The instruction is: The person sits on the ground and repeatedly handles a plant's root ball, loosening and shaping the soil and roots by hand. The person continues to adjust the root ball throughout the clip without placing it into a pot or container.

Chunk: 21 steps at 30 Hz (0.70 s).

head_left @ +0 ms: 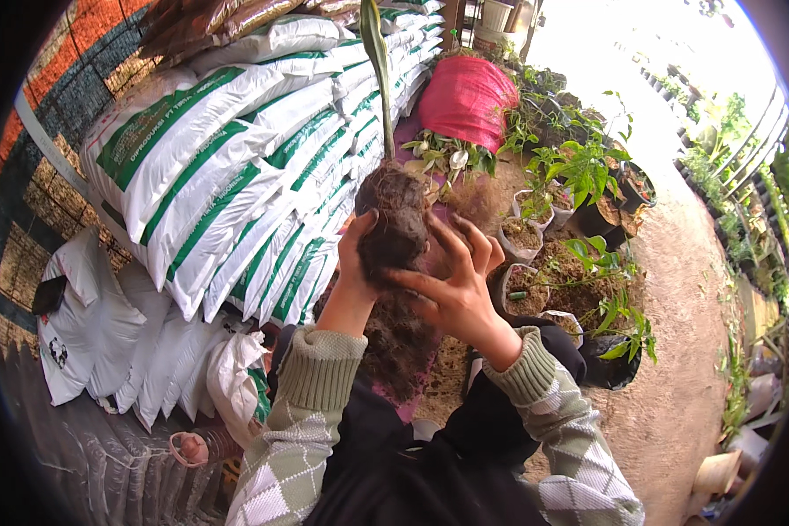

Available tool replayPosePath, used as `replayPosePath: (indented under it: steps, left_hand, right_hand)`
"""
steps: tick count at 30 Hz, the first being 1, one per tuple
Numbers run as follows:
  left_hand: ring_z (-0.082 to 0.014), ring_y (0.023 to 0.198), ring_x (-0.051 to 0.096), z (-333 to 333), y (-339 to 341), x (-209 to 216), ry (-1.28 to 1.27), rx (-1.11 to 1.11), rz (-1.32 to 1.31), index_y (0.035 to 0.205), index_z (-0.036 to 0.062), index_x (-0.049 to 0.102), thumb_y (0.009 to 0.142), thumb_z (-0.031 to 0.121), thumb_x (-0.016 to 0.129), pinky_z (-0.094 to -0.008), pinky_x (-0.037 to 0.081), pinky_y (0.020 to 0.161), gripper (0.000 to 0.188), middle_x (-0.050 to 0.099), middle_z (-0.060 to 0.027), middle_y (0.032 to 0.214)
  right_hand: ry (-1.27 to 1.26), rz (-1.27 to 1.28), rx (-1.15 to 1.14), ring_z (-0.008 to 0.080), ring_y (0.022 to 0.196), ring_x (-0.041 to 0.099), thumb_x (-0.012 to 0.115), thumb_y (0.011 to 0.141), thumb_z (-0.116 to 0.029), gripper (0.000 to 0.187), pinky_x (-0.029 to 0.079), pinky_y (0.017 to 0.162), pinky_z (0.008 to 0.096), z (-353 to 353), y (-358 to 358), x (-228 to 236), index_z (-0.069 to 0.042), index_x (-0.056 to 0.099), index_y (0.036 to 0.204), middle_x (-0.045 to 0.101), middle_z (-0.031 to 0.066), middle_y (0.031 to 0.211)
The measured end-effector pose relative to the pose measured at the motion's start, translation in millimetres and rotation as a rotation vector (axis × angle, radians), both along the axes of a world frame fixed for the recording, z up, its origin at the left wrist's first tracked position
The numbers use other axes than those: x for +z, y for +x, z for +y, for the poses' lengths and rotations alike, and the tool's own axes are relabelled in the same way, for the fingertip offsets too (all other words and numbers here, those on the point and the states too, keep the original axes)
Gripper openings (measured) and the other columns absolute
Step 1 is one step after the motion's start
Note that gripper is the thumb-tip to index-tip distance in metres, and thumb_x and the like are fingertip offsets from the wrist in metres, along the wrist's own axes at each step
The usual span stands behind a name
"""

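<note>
A plant with one long upright leaf point(379, 70) rises from a dark, soil-caked root ball point(393, 215) in front of me. My left hand point(355, 267) is closed around the left side of the root ball. On the other side, my right hand point(456, 285) has its fingers spread, with the thumb and a fingertip at the root ball's edge. A blurred spray of loose soil point(478, 197) hangs just beyond the right fingers. Under both hands lies a heap of dark soil point(390, 351) on a purple-pink sheet point(409, 408).
Stacked white-and-green sacks point(237, 175) rise on the left, above more white bags point(96, 324). A red-pink bundle point(469, 101) with leaves beneath it lies ahead. Potted seedlings point(587, 171) and a black plant bag point(609, 361) stand on the right, beside a bare dirt path point(675, 298).
</note>
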<state>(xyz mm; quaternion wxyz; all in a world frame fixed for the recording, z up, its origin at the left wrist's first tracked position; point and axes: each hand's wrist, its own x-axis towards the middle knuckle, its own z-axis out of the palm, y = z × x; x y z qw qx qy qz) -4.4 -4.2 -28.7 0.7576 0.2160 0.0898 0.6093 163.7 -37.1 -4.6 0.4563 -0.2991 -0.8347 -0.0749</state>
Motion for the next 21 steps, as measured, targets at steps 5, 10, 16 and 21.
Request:
replayPosePath:
  steps: [5, 10, 16, 21]
  left_hand:
    - [-0.0291, 0.097, 0.066, -6, -1, 8, 0.045, 0.014, -0.02, 0.13, -0.0022, 0.048, 0.088, 0.039, 0.052, -0.0412, 0.055, 0.085, 0.059, 0.063, -0.0177, 0.114]
    - [-0.0289, 0.099, 0.065, 11, -7, 6, 0.122, 0.077, 0.07, 0.13, -0.0023, 0.048, 0.087, 0.036, 0.054, -0.0408, 0.054, 0.087, 0.058, 0.063, -0.0169, 0.114]
    - [-0.0275, 0.098, 0.065, 38, -37, -13, -0.044, 0.227, 0.211, 0.125, -0.0001, 0.052, 0.09, 0.035, 0.054, -0.0401, 0.053, 0.088, 0.05, 0.064, -0.0157, 0.111]
    - [-0.0332, 0.104, 0.06, 37, -18, -3, 0.05, 0.33, 0.273, 0.132, 0.0002, 0.045, 0.088, 0.045, 0.051, -0.0453, 0.051, 0.089, 0.063, 0.057, -0.0189, 0.118]
  right_hand:
    - [-0.088, 0.051, -0.006, 0.0363, 0.129, 0.033, 0.083, 0.051, -0.037, 0.063, 0.021, 0.105, 0.0468, 0, -4, 8, -0.025, 0.07, 0.111, 0.039, 0.0135, 0.143]
    - [-0.22, 0.11, 0.042, 0.0363, 0.128, 0.033, 0.078, 0.061, -0.043, 0.067, 0.02, 0.104, 0.0474, 5, 4, 12, -0.026, 0.062, 0.124, 0.039, 0.0105, 0.144]
    - [-0.227, 0.082, -0.07, 0.0344, 0.128, 0.032, 0.073, 0.073, -0.036, 0.064, 0.022, 0.104, 0.0475, 16, 28, -6, -0.02, 0.054, 0.132, 0.038, 0.0109, 0.144]
    - [-0.31, 0.035, -0.198, 0.0365, 0.128, 0.035, 0.073, 0.078, -0.028, 0.061, 0.03, 0.106, 0.0496, 15, 57, -19, -0.013, 0.05, 0.132, 0.04, 0.0149, 0.14]
